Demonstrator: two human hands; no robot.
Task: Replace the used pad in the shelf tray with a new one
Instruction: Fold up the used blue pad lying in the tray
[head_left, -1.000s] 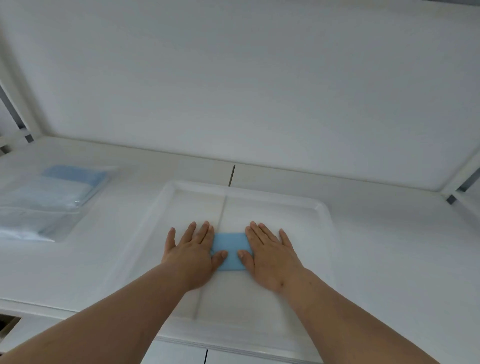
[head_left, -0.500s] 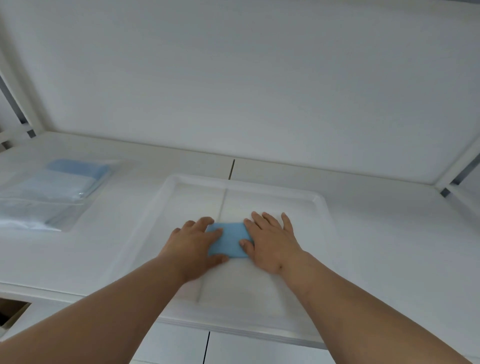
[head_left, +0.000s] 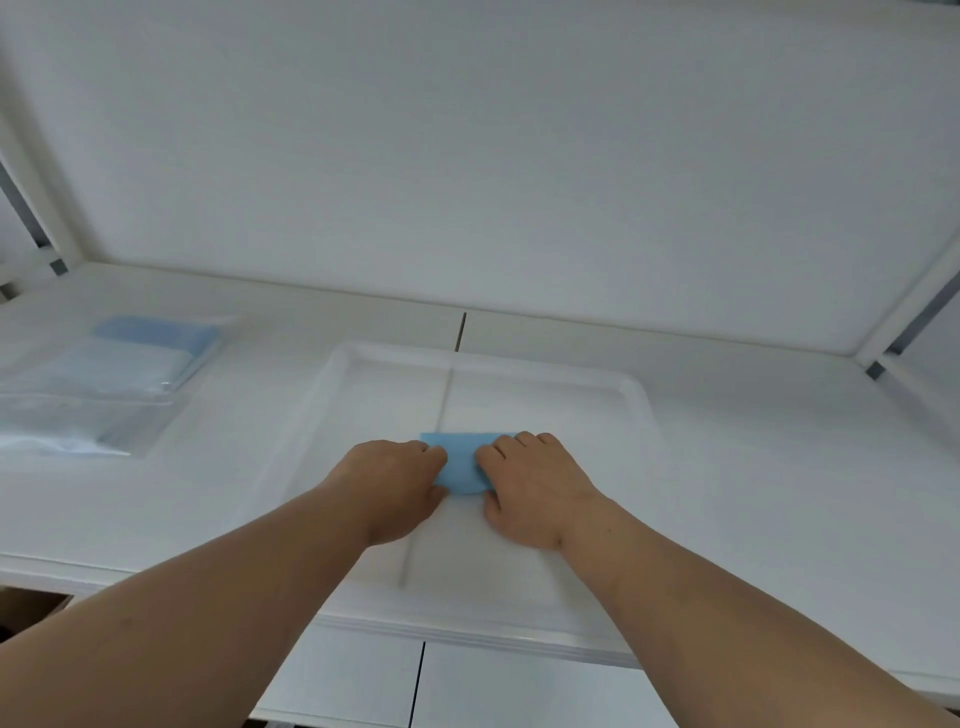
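Note:
A folded blue pad (head_left: 461, 461) lies in the middle of a clear plastic tray (head_left: 631, 395) on the white shelf. My left hand (head_left: 395, 483) grips the pad's left edge with curled fingers. From the other side my right hand (head_left: 530, 483) grips its right edge the same way. The pad bows slightly between the two hands, and its sides are hidden under my fingers.
A clear plastic bag (head_left: 98, 384) with folded blue and white pads lies at the left of the shelf (head_left: 753, 467). White shelf posts stand at the far left and far right. A white back wall closes the shelf behind the tray.
Both hands lay flat beside the pad a second ago. Their fingers have curled in and taken hold of the pad's left and right edges.

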